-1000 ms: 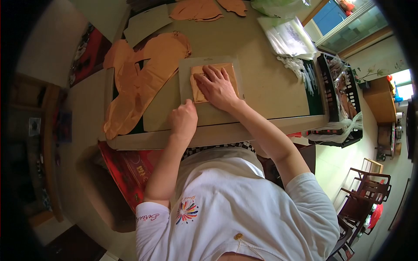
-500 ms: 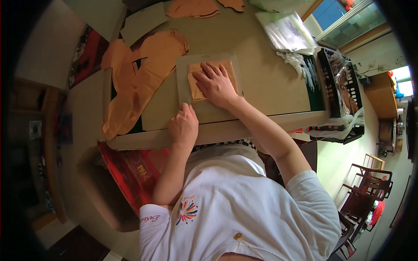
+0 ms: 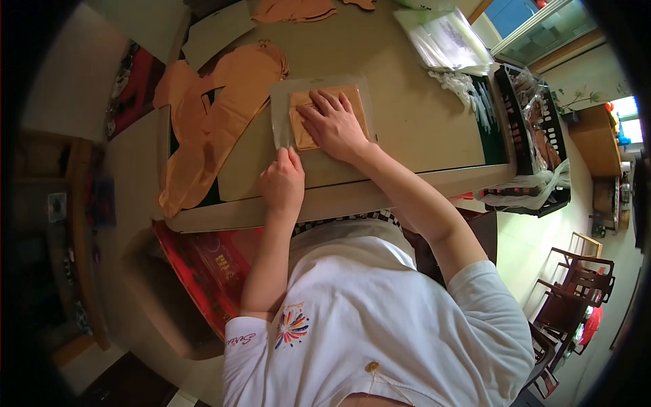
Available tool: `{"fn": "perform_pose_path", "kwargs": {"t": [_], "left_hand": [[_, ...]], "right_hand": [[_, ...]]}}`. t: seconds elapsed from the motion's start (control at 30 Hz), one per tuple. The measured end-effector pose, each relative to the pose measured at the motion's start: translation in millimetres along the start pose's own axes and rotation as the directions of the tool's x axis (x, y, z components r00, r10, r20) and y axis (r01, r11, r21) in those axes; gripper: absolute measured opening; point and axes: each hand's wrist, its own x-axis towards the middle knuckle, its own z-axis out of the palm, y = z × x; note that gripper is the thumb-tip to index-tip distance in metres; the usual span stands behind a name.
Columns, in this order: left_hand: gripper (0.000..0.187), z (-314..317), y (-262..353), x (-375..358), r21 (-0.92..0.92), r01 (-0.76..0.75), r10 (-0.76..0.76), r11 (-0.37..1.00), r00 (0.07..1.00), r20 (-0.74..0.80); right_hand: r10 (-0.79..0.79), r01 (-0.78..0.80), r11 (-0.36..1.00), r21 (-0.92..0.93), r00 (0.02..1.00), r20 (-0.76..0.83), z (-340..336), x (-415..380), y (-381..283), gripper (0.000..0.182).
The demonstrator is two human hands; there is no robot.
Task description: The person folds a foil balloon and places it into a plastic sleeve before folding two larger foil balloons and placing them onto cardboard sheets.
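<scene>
A folded orange foil balloon lies flat in a clear plastic bag on the table. My right hand rests on it with fingers stretched out and slightly spread, pressing down from above. At the near left corner of the bag, my left hand is closed, thumb and finger pinching the bag's edge. To the left spreads a larger flat orange foil balloon, uninflated and creased. My right palm hides part of the folded piece.
More orange foil pieces lie at the far edge beside a pale card. At the right are a stack of clear bags, thin white straws and a black crate. A red bag stands below the table.
My left hand has moved slightly forward, up to the bag's near left corner. My right hand stays flat on the folded balloon. The whole view has shifted a little.
</scene>
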Motion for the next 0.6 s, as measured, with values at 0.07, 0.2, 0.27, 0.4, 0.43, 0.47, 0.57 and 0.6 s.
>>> {"fn": "perform_pose_path", "kwargs": {"t": [0.07, 0.2, 0.27, 0.4, 0.43, 0.47, 0.57, 0.6], "left_hand": [[0.025, 3.1, -1.0, 1.8, 0.005, -0.002, 0.002, 1.0, 1.0, -0.004], [0.024, 1.7, -1.0, 3.1, 0.028, -0.058, 0.059, 0.998, 0.998, -0.025], [0.023, 0.8, 0.2, 3.5, 0.029, -0.059, 0.06, 0.998, 0.998, -0.016], [0.023, 2.6, 1.8, 3.2, 0.009, -0.023, 0.023, 1.0, 1.0, 0.003], [0.023, 3.1, 1.7, 2.8, 0.009, -0.026, 0.026, 1.0, 1.0, -0.002], [0.023, 3.8, 1.3, 2.8, -0.001, -0.045, 0.045, 0.999, 0.999, -0.007], [0.021, 4.3, 1.0, 3.6, -0.008, -0.088, 0.088, 0.996, 0.996, 0.002], [0.02, 2.5, 2.7, 3.9, 0.006, -0.094, 0.093, 0.996, 0.995, 0.025]], "right_hand": [[0.004, -0.004, 1.0, -0.011, 1.0, 0.001, 1.4, -0.1, 0.4, 0.037], [0.008, -0.008, 1.0, -0.023, 1.0, 0.006, 2.9, -0.2, 1.8, 0.038], [0.001, -0.002, 0.999, -0.052, 0.999, -0.034, 3.4, -0.3, 1.0, 0.035], [-0.003, -0.001, 0.997, -0.074, 0.998, -0.057, 2.8, 0.6, 0.1, 0.034], [-0.001, -0.003, 0.997, -0.073, 0.999, -0.055, 3.0, 0.6, 0.2, 0.034], [0.0, -0.003, 0.997, -0.072, 0.999, -0.052, 3.3, 0.6, 0.4, 0.034], [0.001, -0.004, 0.997, -0.074, 0.999, -0.048, 3.5, 0.6, 0.4, 0.034], [0.001, -0.005, 0.997, -0.075, 0.999, -0.047, 3.1, 0.8, 0.2, 0.035]]}}
